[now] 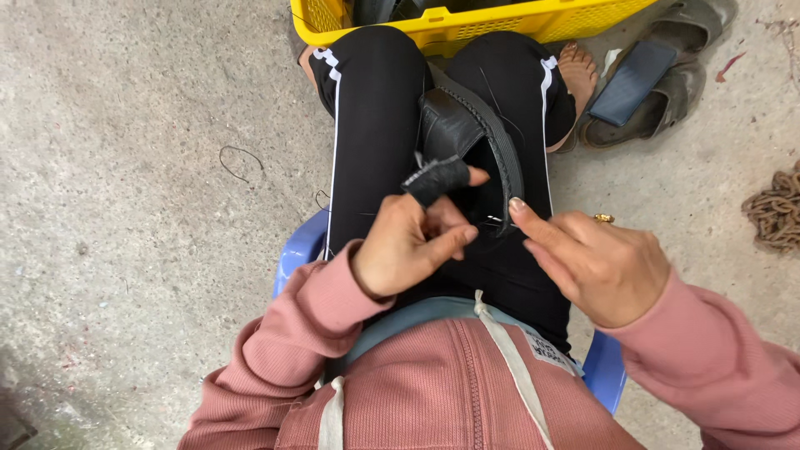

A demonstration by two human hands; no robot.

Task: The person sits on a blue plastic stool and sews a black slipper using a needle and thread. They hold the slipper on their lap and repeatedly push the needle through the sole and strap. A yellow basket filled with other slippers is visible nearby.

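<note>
A black leather shoe point(462, 133) with a dark rubber sole lies wedged between my knees on my lap. My left hand point(412, 237) sits just below it, fingers curled, the index finger wrapped in black tape. My right hand point(596, 262) is at the shoe's near right edge, its forefinger tip touching the sole rim where a thin dark thread point(500, 108) runs. A needle seems pinched at that edge, but it is too small to be sure. A gold ring shows on my right hand.
A yellow plastic crate point(467, 21) stands beyond my knees. A dark phone point(633, 82) rests on grey sandals point(675, 92) at the right. A rusty chain point(775, 212) lies at the far right. A loose thread loop point(242, 162) lies on the concrete floor. I sit on a blue stool point(300, 250).
</note>
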